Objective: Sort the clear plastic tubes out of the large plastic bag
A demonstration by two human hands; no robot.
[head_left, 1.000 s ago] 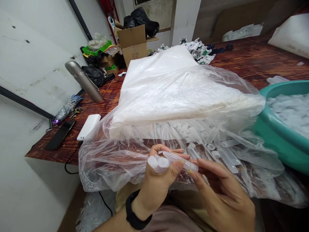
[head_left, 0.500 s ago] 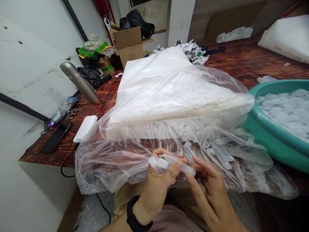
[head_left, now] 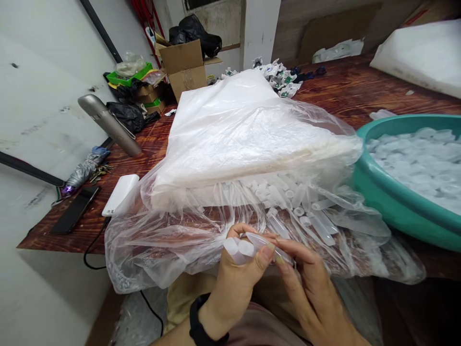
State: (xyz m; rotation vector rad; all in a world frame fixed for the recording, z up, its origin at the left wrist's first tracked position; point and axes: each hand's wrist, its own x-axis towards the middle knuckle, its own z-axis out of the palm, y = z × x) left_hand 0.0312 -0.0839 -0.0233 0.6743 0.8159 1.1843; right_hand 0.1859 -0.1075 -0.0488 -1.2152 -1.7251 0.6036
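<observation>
My left hand [head_left: 234, 281], with a black band on its wrist, is closed around several translucent plastic tubes [head_left: 239, 256], their round white ends side by side toward the left. Another tube [head_left: 255, 240] slants under the left thumb toward my right hand [head_left: 313, 288]. The right thumb and fingers pinch this tube's far end, which they partly cover. Just beyond both hands, a clear plastic bag [head_left: 173, 250] lies spread over the table edge. More loose tubes [head_left: 321, 228] lie in its mouth.
A teal basin [head_left: 399, 206] full of translucent plastic pieces stands on the right. A large white sack [head_left: 223, 125] fills the middle of the wooden table [head_left: 334, 103]. At left are a phone [head_left: 75, 210], a white power bank [head_left: 121, 194] and a metal flask [head_left: 110, 126]; cardboard boxes stand behind.
My right fingers have closed over the end of the slanting tube, which showed more before. The left hand keeps its hold. The whole view has shifted slightly, with the basin now further in.
</observation>
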